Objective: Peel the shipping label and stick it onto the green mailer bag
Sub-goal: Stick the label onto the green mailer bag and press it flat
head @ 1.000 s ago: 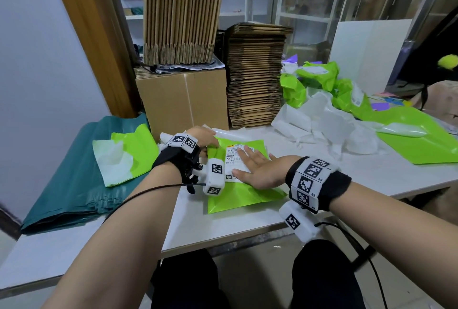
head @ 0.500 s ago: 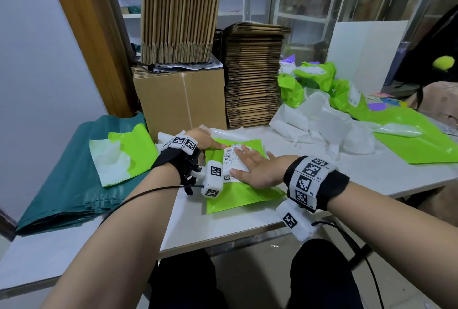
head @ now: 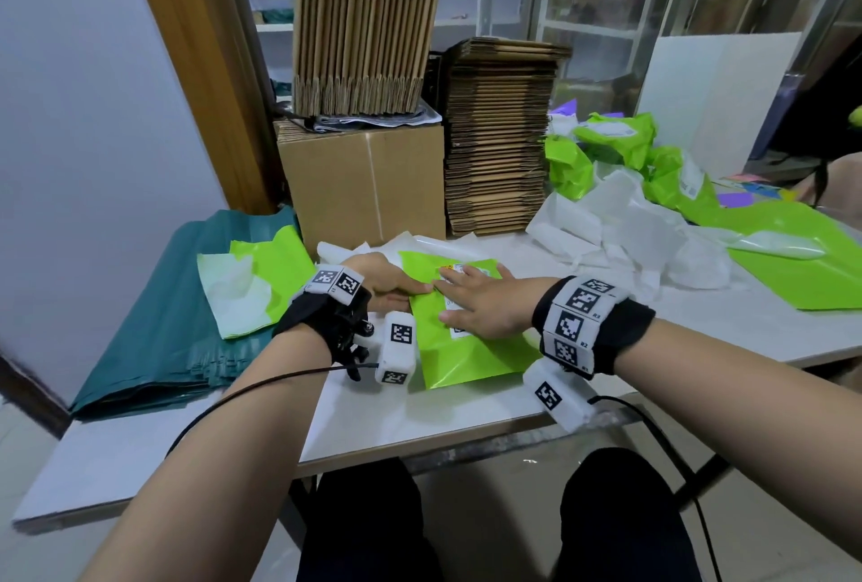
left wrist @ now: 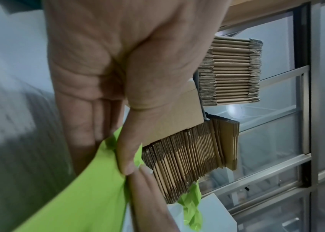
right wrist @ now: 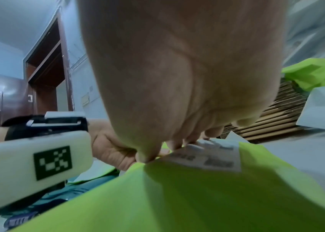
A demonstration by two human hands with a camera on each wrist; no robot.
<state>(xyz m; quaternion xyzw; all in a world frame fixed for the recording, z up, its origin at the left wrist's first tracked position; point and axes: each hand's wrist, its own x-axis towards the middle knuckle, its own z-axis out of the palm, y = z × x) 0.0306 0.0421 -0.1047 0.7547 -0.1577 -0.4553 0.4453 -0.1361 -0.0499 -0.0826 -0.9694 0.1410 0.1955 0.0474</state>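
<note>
On the tabletop (head: 466,413) lies the green mailer bag (head: 466,362). The right hand (head: 485,306), fingers spread flat, presses the shipping label (right wrist: 207,158) down, probably to bond it. The left hand (head: 387,283) pinches the bag's left edge, steadying it.

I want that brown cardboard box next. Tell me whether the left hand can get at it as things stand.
Probably yes, once freed: the left hand pinches the green mailer bag edge, and the brown cardboard box stands just behind it with nothing between.
</note>
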